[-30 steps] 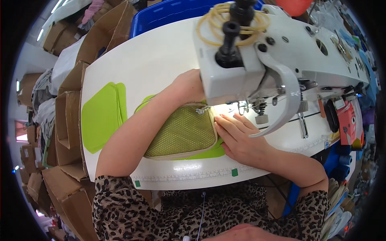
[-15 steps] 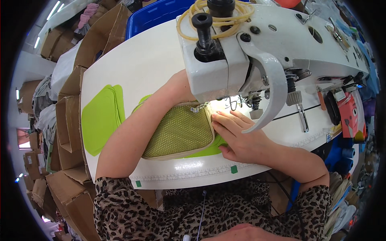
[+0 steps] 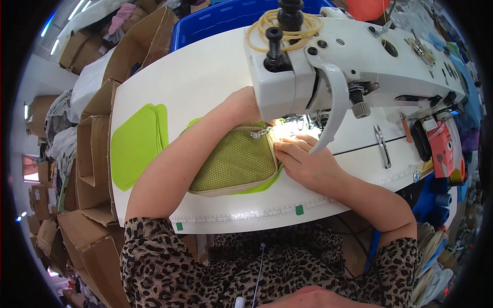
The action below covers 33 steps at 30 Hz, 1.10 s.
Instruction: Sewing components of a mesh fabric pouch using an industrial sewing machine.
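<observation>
A pouch (image 3: 231,164) with olive mesh and beige piping lies on lime green fabric (image 3: 259,187) under the white sewing machine (image 3: 277,87), whose lamp lights the needle area. My left hand (image 3: 241,105) reaches past the pouch's zipper pull (image 3: 262,133), its fingers hidden by the machine head. My right hand (image 3: 308,159) lies with fingers stretched flat on the pouch's right edge, close to the lit stitching area. A stack of lime cut pieces (image 3: 136,146) sits left of my left forearm.
White table (image 3: 179,69) with cardboard boxes (image 3: 92,246) along its left and a blue bin (image 3: 205,25) behind. Thread snips (image 3: 382,146), a screwdriver (image 3: 405,128), a black case (image 3: 422,143) and a pink box (image 3: 441,149) lie at the right, with thread spools (image 3: 439,200) beyond.
The view has shifted a little. Both hands stay at the pouch; my right hand's thumb, seen at the lower edge earlier, is now tucked closer, and the pouch has moved slightly.
</observation>
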Tool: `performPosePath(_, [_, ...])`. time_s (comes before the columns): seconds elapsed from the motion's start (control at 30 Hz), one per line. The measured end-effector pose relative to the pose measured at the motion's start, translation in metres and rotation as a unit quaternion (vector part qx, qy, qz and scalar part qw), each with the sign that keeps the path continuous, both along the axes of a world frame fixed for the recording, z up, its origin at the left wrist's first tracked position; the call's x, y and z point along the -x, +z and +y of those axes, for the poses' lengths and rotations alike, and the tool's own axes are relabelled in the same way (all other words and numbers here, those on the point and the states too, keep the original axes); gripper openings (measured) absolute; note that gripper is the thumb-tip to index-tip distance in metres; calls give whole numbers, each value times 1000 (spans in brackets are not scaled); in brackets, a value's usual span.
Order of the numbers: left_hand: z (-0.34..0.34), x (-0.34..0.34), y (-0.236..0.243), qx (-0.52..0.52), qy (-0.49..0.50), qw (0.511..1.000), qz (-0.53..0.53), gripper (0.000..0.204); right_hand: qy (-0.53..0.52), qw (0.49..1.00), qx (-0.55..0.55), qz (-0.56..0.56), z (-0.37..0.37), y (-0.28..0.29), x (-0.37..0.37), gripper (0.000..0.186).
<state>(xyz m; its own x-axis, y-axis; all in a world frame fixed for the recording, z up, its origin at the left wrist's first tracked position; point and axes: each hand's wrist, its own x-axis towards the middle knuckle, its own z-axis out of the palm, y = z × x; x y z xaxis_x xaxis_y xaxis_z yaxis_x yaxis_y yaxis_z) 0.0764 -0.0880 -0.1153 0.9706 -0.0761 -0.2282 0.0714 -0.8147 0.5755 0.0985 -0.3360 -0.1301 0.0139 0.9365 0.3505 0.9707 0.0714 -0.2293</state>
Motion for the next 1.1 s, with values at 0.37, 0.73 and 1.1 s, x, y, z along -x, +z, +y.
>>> performPosePath(0.37, [14, -3, -13, 6, -67, 996, -62, 54, -4, 1000, -4, -20, 3, 2, 0, 26])
performPosePath(0.73, [-2, 20, 1, -120, 35, 979, -163, 40, -30, 999, -28, -11, 1, -7, 1, 26])
performPosePath(1.1, [-4, 12, 0, -167, 83, 983, 3, 53, -13, 999, -51, -1, 1, 0, 3, 26])
